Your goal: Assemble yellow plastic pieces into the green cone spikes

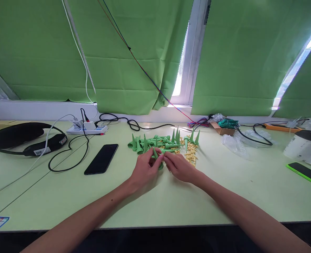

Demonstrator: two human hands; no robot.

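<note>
My left hand (144, 169) is closed around a green plastic cone-shaped spike (155, 154), whose tip points up between thumb and fingers. Close against it, my right hand (180, 167) has its thumb and fingertips pressed together by the spike; whatever they pinch is too small or hidden to make out. Just beyond both hands lies a pile of similar green spikes (159, 142), several standing upright and others on their sides. Small pale-yellow plastic pegs (191, 154) are heaped to the right of that pile, behind my right hand.
A black phone (101, 159) lies left of my hands, with headphones (46, 144) and a power strip (86, 130) farther left. Black cables (136, 125) run along the back. At right are a small cardboard box (221, 129), plastic bags (235, 146), a white roll (303, 144) and a green-edged phone (306, 173).
</note>
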